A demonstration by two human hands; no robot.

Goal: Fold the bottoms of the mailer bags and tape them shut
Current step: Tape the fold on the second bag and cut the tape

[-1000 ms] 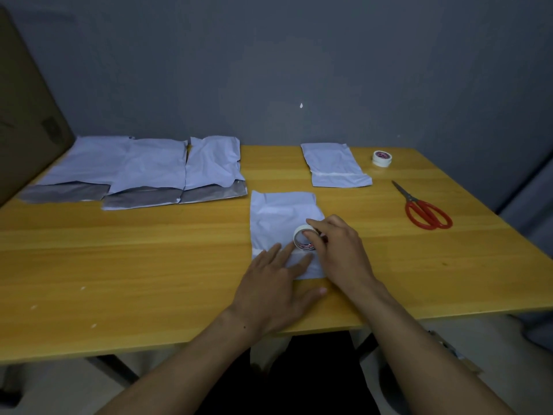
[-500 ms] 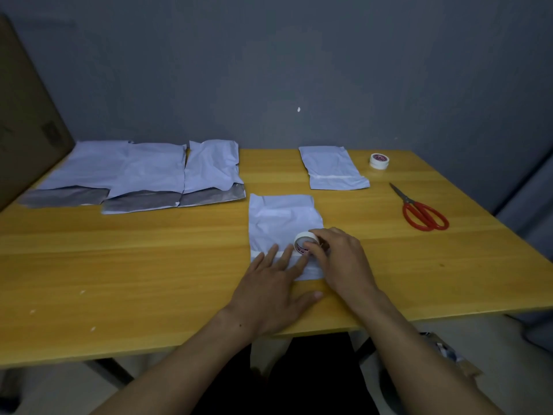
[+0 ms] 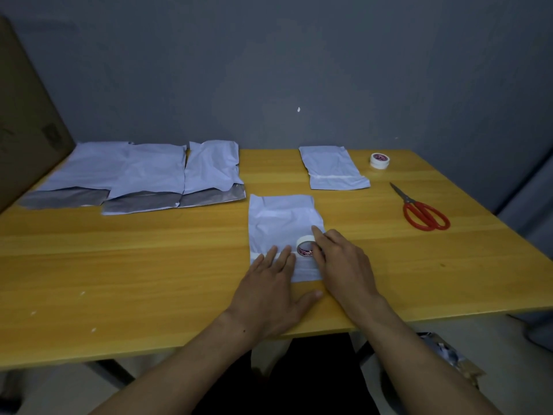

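A white mailer bag (image 3: 281, 223) lies flat near the front middle of the wooden table (image 3: 119, 265), its bottom edge folded up toward me. My left hand (image 3: 272, 292) presses flat on the folded bottom with straight fingers. My right hand (image 3: 341, 265) grips a small roll of white tape (image 3: 305, 246) standing on the fold, just right of my left fingertips. A strip of tape runs along the fold to the bag's left edge.
Three mailer bags (image 3: 143, 178) with grey open bottoms lie in a row at the back left. A taped bag (image 3: 332, 169), a second tape roll (image 3: 379, 160) and red scissors (image 3: 423, 212) sit at the back right. Brown cardboard (image 3: 27, 124) leans at the left.
Both hands stay on the bag's folded bottom. The right hand has shifted the tape roll slightly along the fold; the left hand keeps pressing.
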